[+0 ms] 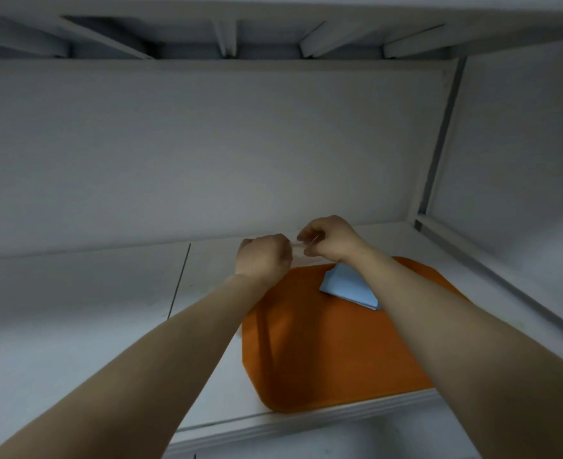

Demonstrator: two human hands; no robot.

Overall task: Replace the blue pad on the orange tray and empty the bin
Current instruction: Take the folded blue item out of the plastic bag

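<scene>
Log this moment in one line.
left hand + right hand: pinch clear strip between them | blue pad: folded, on orange tray | orange tray: on white shelf | bin: not in view

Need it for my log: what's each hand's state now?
Left hand: closed, pinching one end of a thin pale strip.
Right hand: closed, pinching the other end.

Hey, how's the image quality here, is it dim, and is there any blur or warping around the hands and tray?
Head view: dim grey light; a shadow darkens the orange tray beside the left forearm; wide-angle warp bends the shelf edges and stretches the forearms; left hand and right hand are soft, so the thin pale strip they pinch is unidentifiable.
</scene>
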